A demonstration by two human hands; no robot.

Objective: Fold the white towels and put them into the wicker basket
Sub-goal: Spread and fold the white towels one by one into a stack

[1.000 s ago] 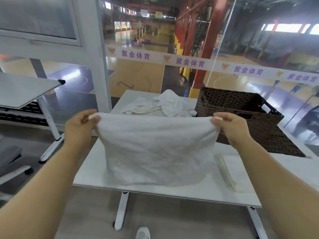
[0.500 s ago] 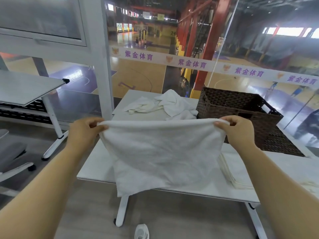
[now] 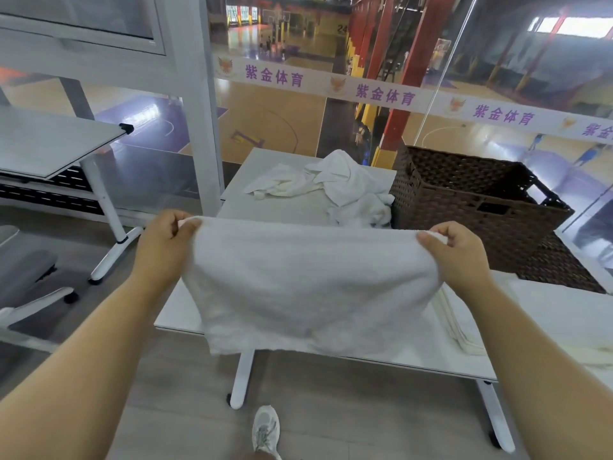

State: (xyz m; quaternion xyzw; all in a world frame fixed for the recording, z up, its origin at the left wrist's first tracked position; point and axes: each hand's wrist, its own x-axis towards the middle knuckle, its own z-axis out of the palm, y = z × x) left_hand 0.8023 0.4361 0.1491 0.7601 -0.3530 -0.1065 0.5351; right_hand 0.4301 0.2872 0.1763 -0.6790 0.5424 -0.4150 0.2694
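You hold the towel (image 3: 308, 287) up in the air over the near edge of the bench (image 3: 180, 313), your left hand (image 3: 162, 250) pinching its left top corner and your right hand (image 3: 459, 257) pinching the right one, fingers curled over the top edge. The cloth hangs doubled between them, its lower hem sagging just past the bench edge towards the floor.

The main risk, as I judge it, is that hem: lay the towel down from here and the low part may drape off the near edge and drag the rest after it. Bring it farther over the bench first.

Your two grips look uneven, the right sitting a little lower, so the fold could come out skewed if you set it down as is.

A folded stack (image 3: 464, 330) lies just right of the towel; a careless swing could knock it askew. The loose pile (image 3: 335, 184) at the far side and the basket (image 3: 477, 207) at far right sit well apart from your hands.
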